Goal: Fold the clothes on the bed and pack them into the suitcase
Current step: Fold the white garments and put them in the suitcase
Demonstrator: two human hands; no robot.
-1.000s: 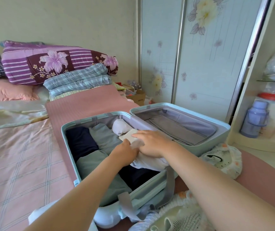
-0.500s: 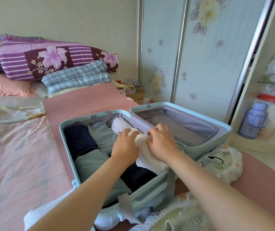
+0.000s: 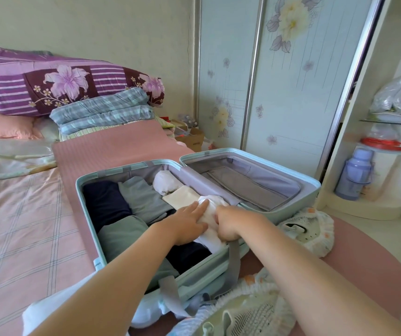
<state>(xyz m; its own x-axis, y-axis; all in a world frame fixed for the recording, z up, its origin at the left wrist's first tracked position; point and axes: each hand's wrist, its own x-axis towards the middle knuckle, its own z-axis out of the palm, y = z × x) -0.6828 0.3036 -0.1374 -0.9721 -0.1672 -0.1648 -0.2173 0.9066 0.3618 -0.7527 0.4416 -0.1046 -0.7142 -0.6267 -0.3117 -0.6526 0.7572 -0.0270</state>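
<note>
**Q:** Where is the suitcase shown?

**A:** The suitcase (image 3: 81,214) is shown lying open on the bed (image 3: 12,214), upon a pink mat (image 3: 112,146). Its lid (image 3: 250,187) is laid flat to the right, near the wardrobe (image 3: 291,93).

**Q:** What is seen packed inside?

**A:** A navy garment (image 3: 104,204) is seen along the left wall, with a grey-green garment (image 3: 143,200) just beside it. A green fold (image 3: 121,236) is placed nearer the front. In the far right corner a white roll (image 3: 165,183) is lodged against the hinge wall, touching a flat cream cloth (image 3: 182,196). A dark garment (image 3: 187,255) is partly hidden beneath the arms.

**Q:** How are the hands placed?

**A:** Both are set on a white garment (image 3: 212,207), which lies at the right of the packed half, beside the hinge. The left hand (image 3: 187,226) is laid flat on it, its fingers (image 3: 199,208) held straight and close together. The right hand (image 3: 228,224) is closed on the cloth. Its fingers are curled under, and a bunch of the fabric is gripped.

**Q:** What else is shown?

**A:** A grey strap (image 3: 233,258) is draped over the front wall below the right wrist. A frilled cover (image 3: 316,234) is seen on the mat to the right of the suitcase. A purple pillow (image 3: 49,86) and a folded plaid quilt (image 3: 102,110) are stacked at the head of the bed. A lilac flask (image 3: 354,175) is stood on a shelf at the far right.
</note>
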